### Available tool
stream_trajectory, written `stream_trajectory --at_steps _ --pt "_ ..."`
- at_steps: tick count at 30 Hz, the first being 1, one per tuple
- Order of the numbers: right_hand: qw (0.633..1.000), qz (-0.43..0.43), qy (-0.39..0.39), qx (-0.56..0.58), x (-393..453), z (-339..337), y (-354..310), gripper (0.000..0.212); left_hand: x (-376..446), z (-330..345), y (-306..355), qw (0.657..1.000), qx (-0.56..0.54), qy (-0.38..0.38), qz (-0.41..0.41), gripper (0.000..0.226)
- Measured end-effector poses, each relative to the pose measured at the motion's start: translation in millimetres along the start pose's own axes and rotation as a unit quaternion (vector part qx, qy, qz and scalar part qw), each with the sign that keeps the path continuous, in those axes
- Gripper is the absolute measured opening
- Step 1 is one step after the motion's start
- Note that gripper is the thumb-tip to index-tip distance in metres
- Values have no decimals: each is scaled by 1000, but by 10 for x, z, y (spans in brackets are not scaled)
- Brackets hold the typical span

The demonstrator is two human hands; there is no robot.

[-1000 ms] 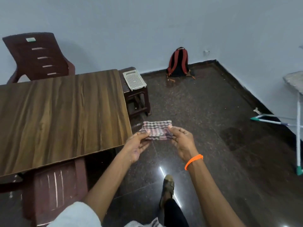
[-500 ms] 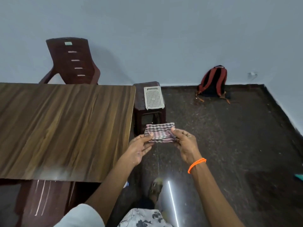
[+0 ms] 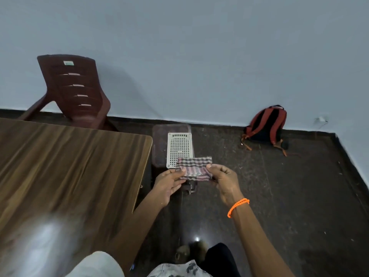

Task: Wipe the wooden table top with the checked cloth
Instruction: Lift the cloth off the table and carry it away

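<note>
Pale blue wall [image 3: 199,47] and dark speckled floor [image 3: 279,196] frame the scene, and the wooden table top [image 3: 65,170] fills the left side, bare apart from a glare patch near its close edge. Beyond the table's far edge stands a maroon plastic chair [image 3: 75,92]. Just off the table's right corner sits a dark stool [image 3: 159,148] with a white perforated tray [image 3: 179,148] on it; well to the right of the table, a red and black backpack [image 3: 267,124] leans at the wall.

Right of the table's corner and not over it, the checked cloth [image 3: 194,167] is held in the air, folded to a small pad. The left hand [image 3: 169,184] pinches its left end between thumb and fingers; the right hand [image 3: 225,180], with an orange bead bracelet [image 3: 237,206] at the wrist, pinches its right end the same way.

Judging by its droop and frayed edge, the cloth is light, soft and limp, with no slip or breakage risk. It would likely wipe best pressed flat under one spread palm, with the fingers over the folded edge so the layers stay together. Wiping has not yet begun.
</note>
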State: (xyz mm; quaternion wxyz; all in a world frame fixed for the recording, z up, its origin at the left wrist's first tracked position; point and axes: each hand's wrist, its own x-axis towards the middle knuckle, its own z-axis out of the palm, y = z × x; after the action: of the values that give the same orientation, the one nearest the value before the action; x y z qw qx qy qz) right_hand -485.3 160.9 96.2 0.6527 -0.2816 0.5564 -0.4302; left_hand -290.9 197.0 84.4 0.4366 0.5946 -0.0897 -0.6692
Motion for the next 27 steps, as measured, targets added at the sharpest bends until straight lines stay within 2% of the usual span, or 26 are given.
stream_trajectory --at_steps 5,9,15,18,20,23,27 --pt "998 21 10 -51 871 75 -202 8 658 253 293 997 28 64 30 17" --pt "994 36 3 -106 1472 257 -279 9 1165 329 508 985 47 159 40 13" --pt "981 79 -21 -179 2290 532 -221 9 1846 274 723 967 90 234 50 15" --pt "972 101 -9 -212 2690 645 -77 7 2184 209 785 962 122 243 22 21" --pt "962 101 -2 -253 3010 722 144 5 2520 119 763 952 167 255 7 17" --pt "941 101 6 -324 3409 767 493 4 2988 32 694 931 248 266 -6 12" --pt "900 109 16 -422 4015 819 1015 12 3779 -160 537 910 326 256 -6 17"
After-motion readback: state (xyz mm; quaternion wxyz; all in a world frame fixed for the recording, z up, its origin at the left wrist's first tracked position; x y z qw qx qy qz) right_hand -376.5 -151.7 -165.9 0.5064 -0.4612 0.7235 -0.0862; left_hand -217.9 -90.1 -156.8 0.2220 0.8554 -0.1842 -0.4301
